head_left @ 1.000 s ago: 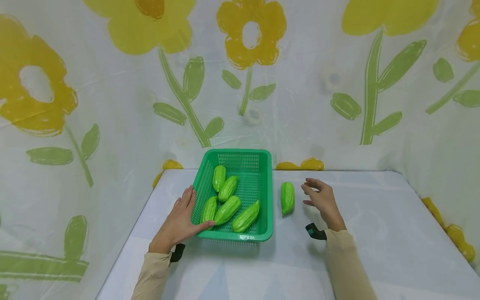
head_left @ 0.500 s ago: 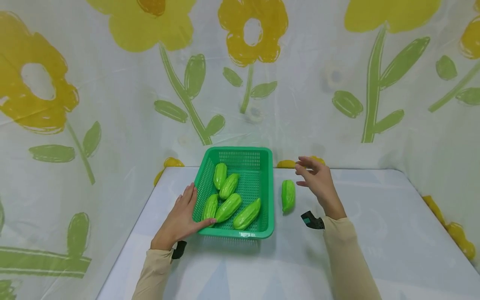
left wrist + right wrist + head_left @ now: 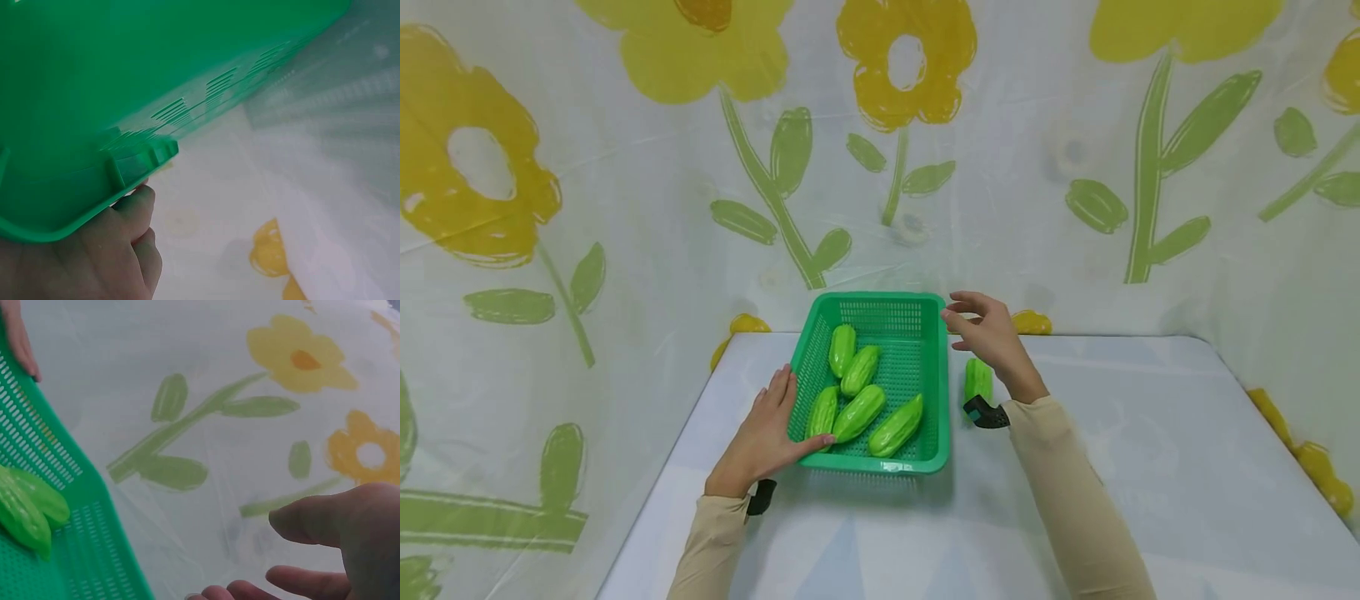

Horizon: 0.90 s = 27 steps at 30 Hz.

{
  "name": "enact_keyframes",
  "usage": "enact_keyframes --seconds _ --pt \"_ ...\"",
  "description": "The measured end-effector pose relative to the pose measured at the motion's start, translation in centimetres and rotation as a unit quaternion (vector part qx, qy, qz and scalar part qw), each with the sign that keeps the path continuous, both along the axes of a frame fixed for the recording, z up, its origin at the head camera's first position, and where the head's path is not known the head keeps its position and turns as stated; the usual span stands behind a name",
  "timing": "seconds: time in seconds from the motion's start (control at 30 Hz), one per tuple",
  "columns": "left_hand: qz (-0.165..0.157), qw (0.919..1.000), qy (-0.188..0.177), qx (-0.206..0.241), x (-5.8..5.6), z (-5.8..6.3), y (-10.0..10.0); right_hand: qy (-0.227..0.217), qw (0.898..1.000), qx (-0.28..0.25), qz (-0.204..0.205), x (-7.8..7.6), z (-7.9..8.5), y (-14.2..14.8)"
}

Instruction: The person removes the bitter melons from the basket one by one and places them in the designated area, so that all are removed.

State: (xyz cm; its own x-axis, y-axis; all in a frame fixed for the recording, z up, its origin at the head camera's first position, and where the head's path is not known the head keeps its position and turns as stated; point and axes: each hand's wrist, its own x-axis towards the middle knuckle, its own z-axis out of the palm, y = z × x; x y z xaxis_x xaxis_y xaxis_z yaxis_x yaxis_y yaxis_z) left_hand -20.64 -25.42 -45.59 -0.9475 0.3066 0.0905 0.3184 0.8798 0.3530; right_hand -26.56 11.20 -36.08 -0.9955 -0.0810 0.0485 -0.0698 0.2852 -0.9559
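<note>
My left hand (image 3: 763, 433) holds the green plastic basket (image 3: 942, 400) at its near left corner, the thumb over the rim and the fingers along the outer wall. In the left wrist view, bent fingers (image 3: 140, 212) show below the rim. Several bright green bitter melons (image 3: 859, 412) lie inside the basket. One more bitter melon (image 3: 977, 375) sits on the table to its right, partly hidden by my right wrist's camera. My right hand (image 3: 988, 333) holds nothing; its loosely bent fingers overlap the basket's far right corner in the head view.
A white table (image 3: 1150, 467) carries the basket. Behind it and along the sides hangs a white cloth (image 3: 1015, 150) printed with yellow flowers. Black cameras are strapped to both wrists, the right one (image 3: 988, 414) low beside the loose melon.
My right hand has risen from beside the loose melon and moved away and left, toward the basket's far right corner. The left hand keeps its place at the basket; the melons lie as before.
</note>
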Motion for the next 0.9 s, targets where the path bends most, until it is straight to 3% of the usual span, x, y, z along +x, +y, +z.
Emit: enact_keyframes --seconds 0.4,0.9 --pt "0.002 1.0000 -0.002 0.002 0.0 -0.1 -0.1 -0.021 0.998 0.047 0.049 -1.9 -0.3 -4.6" --pt "0.002 1.0000 0.001 0.003 -0.1 0.0 -0.1 -0.043 0.991 0.114 0.063 -3.7 -3.1 -8.4"
